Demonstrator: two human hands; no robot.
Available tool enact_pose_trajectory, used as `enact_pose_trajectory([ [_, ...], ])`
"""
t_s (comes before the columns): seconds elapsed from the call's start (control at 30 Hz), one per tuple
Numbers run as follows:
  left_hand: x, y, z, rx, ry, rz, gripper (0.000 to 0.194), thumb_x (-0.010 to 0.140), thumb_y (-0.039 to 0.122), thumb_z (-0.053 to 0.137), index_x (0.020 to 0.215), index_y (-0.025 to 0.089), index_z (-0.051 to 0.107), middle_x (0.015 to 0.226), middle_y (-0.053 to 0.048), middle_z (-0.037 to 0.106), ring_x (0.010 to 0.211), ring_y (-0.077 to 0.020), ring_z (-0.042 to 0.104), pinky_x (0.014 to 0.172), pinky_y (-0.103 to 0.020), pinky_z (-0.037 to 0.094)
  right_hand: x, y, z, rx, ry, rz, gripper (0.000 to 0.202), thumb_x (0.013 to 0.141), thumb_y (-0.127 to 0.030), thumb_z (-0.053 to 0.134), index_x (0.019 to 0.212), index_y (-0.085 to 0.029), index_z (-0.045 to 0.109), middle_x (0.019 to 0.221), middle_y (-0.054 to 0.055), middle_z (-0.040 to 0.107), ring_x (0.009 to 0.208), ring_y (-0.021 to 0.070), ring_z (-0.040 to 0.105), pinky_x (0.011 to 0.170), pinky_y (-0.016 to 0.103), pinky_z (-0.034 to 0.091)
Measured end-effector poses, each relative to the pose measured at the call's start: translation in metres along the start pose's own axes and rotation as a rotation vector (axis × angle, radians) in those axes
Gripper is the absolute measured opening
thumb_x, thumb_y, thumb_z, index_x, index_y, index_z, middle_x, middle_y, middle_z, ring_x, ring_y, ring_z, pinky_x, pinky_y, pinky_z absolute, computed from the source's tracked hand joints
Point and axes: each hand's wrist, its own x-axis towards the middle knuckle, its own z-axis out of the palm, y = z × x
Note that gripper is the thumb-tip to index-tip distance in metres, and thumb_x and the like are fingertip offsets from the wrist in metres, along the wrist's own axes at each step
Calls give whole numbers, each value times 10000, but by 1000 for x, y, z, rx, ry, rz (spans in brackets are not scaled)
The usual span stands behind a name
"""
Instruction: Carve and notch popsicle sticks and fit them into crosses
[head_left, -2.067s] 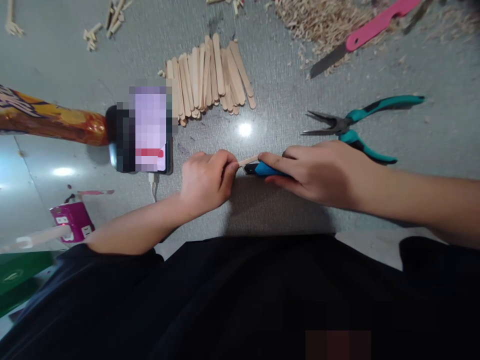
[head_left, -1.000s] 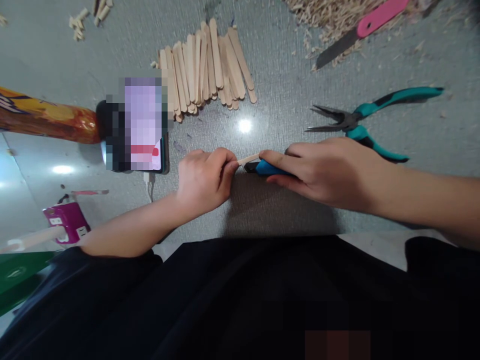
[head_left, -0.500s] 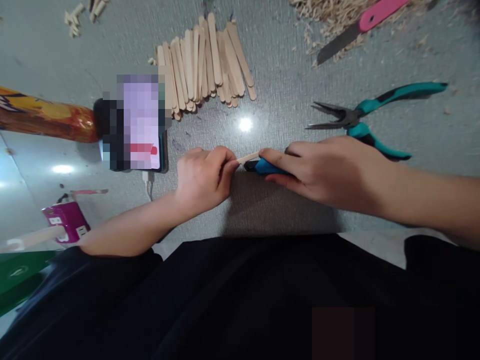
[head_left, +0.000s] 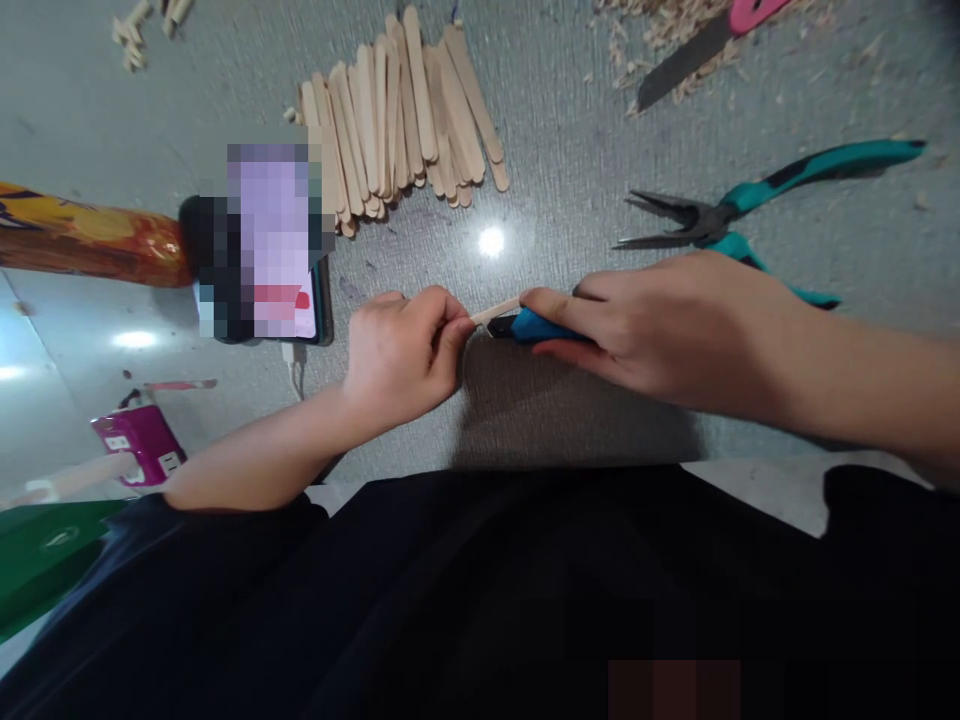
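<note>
My left hand (head_left: 405, 350) is closed, pinching one end of a thin wooden stick (head_left: 496, 311) between thumb and forefinger. My right hand (head_left: 622, 325) is wrapped round a blue-handled cutter (head_left: 534, 326) with a black front end, which points left toward the fingers of my left hand. The forefinger and thumb of my right hand lie along the handle, and a fingertip meets the right end of the stick. Beyond the hands lies a row of flat wooden sticks (head_left: 375, 125), overlapping on the grey table (head_left: 555, 430).
Teal-handled pliers (head_left: 709, 222) lie open beyond my right hand. A pink-handled blade (head_left: 686, 70) rests by wood shavings (head_left: 660, 22). On the left are a phone (head_left: 274, 240) with a cable, an orange bottle (head_left: 97, 240) and a purple socket block (head_left: 142, 443).
The view has shifted slightly, so the sticks and the pliers sit a little higher in it. Both hands keep their holds on the stick and the cutter.
</note>
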Motion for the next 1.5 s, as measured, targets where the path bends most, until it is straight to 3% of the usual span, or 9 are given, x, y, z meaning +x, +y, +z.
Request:
enact_pose_trajectory([
  [0.27,1,2,-3,-5,-16,-16,268,1081,427,631,898,264,741,619,-26,636,620,-241,624,682,-418,461,-1,3,2,18,-1,10,749,1242,-619,209,1702,-230,654,847,98,757,639,225,533,690,384,176],
  [0.57,0,1,-3,8,-14,-18,310,1103,472,632,898,267,743,613,-20,628,619,-225,616,686,-414,472,-3,8,8,7,72,-1,691,1244,-625,241,1640,-257,671,794,43,704,612,175,441,684,358,140],
  [0.83,0,1,-3,4,-9,-17,241,1074,415,640,905,265,723,614,-16,641,613,-230,616,689,-413,450,-3,5,-1,-84,-46,28,707,1241,-613,224,1731,-261,592,871,96,759,624,222,523,621,362,152],
  [0.97,1,1,-3,-11,-15,-28,267,1087,438,637,901,266,718,623,-22,649,617,-236,629,693,-418,453,-3,5,-2,-47,-70,70,708,1230,-648,263,1767,-297,563,876,95,770,597,206,488,635,357,148],
  [1.17,0,2,-3,13,-5,-14,287,1095,441,622,898,265,733,623,-27,662,614,-229,607,691,-422,456,0,14,1,34,-61,1,651,1228,-626,340,1702,-288,631,902,93,761,612,182,454,654,360,173],
  [1.33,0,2,-1,27,-6,-16,266,1084,427,620,905,272,741,601,-21,646,597,-234,602,691,-433,465,-1,22,11,188,24,-33,620,1219,-634,394,1643,-289,687,914,80,782,720,205,570,734,365,283],
  [1.5,0,2,1,22,3,-13,274,1081,435,626,902,271,753,591,-18,632,590,-232,604,682,-429,462,3,14,12,105,55,-43,671,1224,-650,321,1667,-281,666,901,80,785,715,220,598,717,352,280],
])
